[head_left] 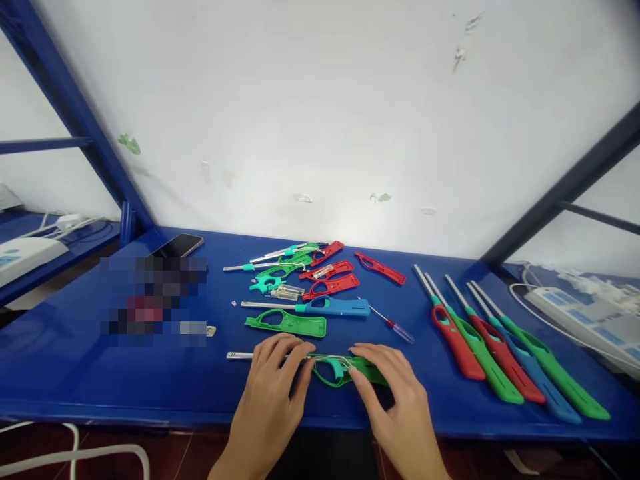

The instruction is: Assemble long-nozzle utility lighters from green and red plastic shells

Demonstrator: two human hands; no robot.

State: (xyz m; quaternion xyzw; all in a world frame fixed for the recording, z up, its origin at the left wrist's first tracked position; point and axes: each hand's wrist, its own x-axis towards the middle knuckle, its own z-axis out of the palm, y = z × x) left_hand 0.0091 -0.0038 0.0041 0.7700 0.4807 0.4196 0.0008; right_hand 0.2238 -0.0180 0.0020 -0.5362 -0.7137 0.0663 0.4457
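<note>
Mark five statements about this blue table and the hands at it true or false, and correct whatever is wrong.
1. The left hand and right hand are both at an open green lighter. True.
2. A blue lighter lies beyond a loose green casing half. True.
3. A screwdriver lies near the blue lighter's right end. True.
4. The screwdriver's handle is white. False: it is purple.
5. At the right lie just three lighters. False: five lighters lie there, two red, two green and one blue.

One head-worn camera looks forward and down, close over the blue table, toward the white wall.
</note>
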